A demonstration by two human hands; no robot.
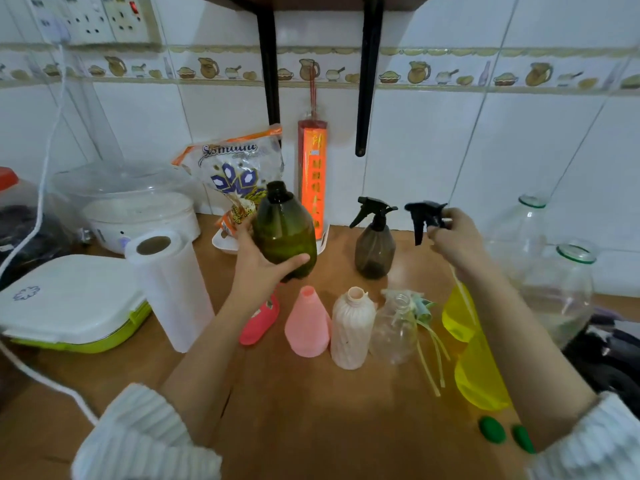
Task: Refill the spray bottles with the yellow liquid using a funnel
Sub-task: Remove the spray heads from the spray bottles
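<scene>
Caps [491,430], two green ones, lie nearest on the wooden table [311,427], just beside the right forearm. Beyond them stand two bottles of yellow liquid [479,372], partly hidden behind that forearm, upright as far as can be seen. To their left runs a row of uncapped containers, all upright with mouths pointing up: a clear bottle [396,327], a ribbed cream bottle [353,329] and a pink cone-shaped piece [307,323] standing on its wide end, narrow opening up. A red object [260,322] lies flat left of the cone, partly under the left forearm. A white paper roll [166,289] stands upright further left.

Past the row, the left hand [263,261] grips the dark green spray bottle [282,230] from its left and below, thumb curled across the lower front. The bottle is lifted off the table, long axis near vertical and leaning slightly left, open black neck up. The right hand [450,237], well apart to the right, pinches the black trigger sprayer head [424,216] between curled fingers; its nozzle points left, its trigger hangs downward, and a thin pale dip tube [462,292] trails down toward the yellow bottles.

Between the hands, a smoky spray bottle [375,244] stands upright on the table with its sprayer fitted, nozzle pointing left. Large clear jars [554,271] sit at far right. Against the tiled wall [450,133] stand a printed bag [235,168] and a red packet [311,168].
</scene>
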